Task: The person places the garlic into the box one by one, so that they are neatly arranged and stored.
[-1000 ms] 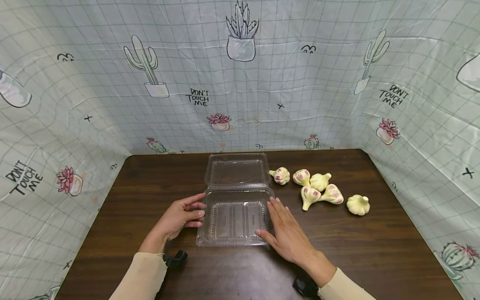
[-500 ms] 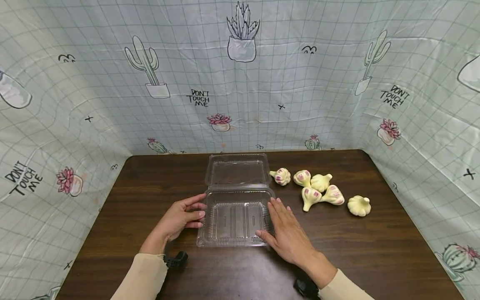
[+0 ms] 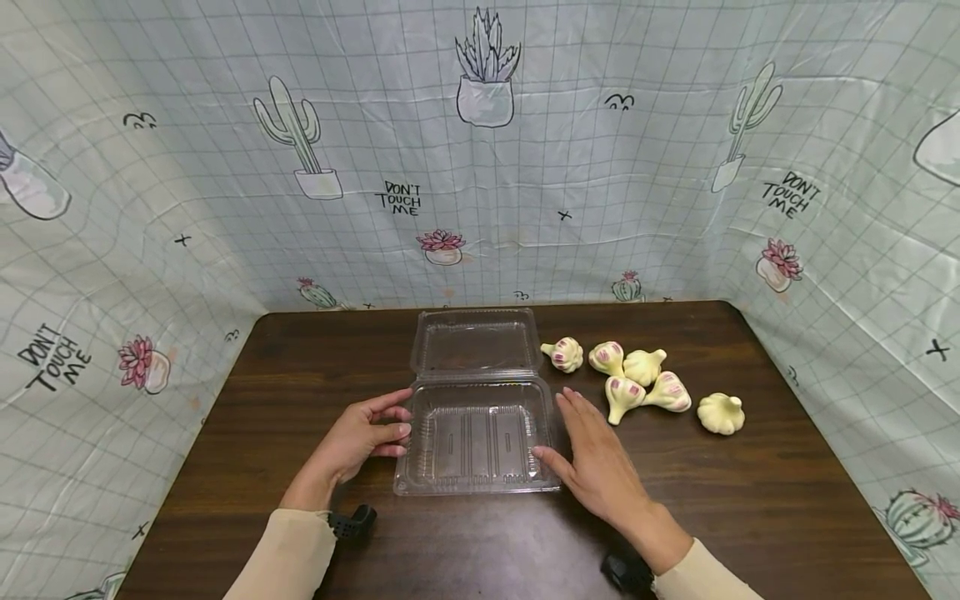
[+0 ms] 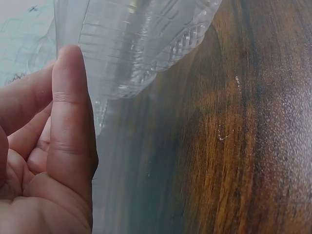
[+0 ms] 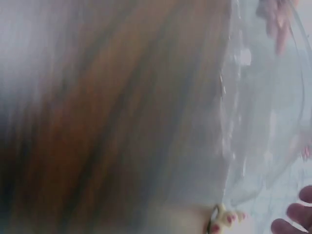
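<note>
A clear plastic clamshell container [image 3: 480, 442] lies unfolded on the table, its lid [image 3: 476, 342] laid back toward the rear wall. My left hand [image 3: 360, 437] rests its fingertips at the left rim of the base. In the left wrist view the thumb [image 4: 70, 107] lies straight against the clear plastic. My right hand [image 3: 600, 462] is at the base's right side, fingers extended, the thumb over the right edge. Whether that thumb touches the plastic I cannot tell. Several garlic bulbs [image 3: 624, 396] with purple markings lie to the right of the container.
One plain garlic bulb [image 3: 722, 413] sits apart at the right, and another garlic bulb [image 3: 564, 354] lies close to the lid. The dark wooden table [image 3: 315, 350] meets a patterned curtain [image 3: 480, 208] behind and on both sides.
My right hand has shifted right, off the container's right side toward the garlic. The left hand, the container and the bulbs have kept their places.
</note>
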Tool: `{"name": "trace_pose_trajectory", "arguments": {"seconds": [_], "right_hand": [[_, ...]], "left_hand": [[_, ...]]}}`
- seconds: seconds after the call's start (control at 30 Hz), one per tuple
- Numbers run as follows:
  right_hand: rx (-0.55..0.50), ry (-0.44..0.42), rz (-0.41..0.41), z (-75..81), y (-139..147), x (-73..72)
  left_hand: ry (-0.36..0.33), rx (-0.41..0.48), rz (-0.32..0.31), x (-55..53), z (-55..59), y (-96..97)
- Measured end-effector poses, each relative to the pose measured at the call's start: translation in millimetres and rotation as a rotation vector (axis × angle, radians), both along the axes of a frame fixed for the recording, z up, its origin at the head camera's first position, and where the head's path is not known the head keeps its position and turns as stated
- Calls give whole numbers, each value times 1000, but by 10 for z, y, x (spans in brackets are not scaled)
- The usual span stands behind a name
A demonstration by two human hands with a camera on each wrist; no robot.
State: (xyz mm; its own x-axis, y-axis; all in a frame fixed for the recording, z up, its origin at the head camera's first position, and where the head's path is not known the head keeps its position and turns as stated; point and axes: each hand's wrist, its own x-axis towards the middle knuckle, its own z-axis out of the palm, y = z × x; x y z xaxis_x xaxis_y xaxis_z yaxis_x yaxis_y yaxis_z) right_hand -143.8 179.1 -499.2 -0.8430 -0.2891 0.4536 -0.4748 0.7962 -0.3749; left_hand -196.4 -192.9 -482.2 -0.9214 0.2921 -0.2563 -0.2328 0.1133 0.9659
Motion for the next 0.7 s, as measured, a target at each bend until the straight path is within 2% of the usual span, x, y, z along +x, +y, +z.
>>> {"name": "trace_pose_trajectory", "arguments": {"seconds": [0.17, 0.27, 0.37, 0.53, 0.7], "right_hand": [[-158, 225, -65, 59, 283, -97], [-216, 298, -162, 129, 505, -117], [-253, 303, -263, 200, 750, -112], [-297, 239, -407, 252, 1143, -79], [-310, 208, -493, 217, 1438, -48]], "left_hand": [[-1, 2, 1, 2, 1, -4], [1, 4, -2, 5, 2, 5], [-2, 7, 2, 9, -1, 9], [3, 6, -5, 16, 2, 6], [2, 2, -8, 26, -12, -4]]}}
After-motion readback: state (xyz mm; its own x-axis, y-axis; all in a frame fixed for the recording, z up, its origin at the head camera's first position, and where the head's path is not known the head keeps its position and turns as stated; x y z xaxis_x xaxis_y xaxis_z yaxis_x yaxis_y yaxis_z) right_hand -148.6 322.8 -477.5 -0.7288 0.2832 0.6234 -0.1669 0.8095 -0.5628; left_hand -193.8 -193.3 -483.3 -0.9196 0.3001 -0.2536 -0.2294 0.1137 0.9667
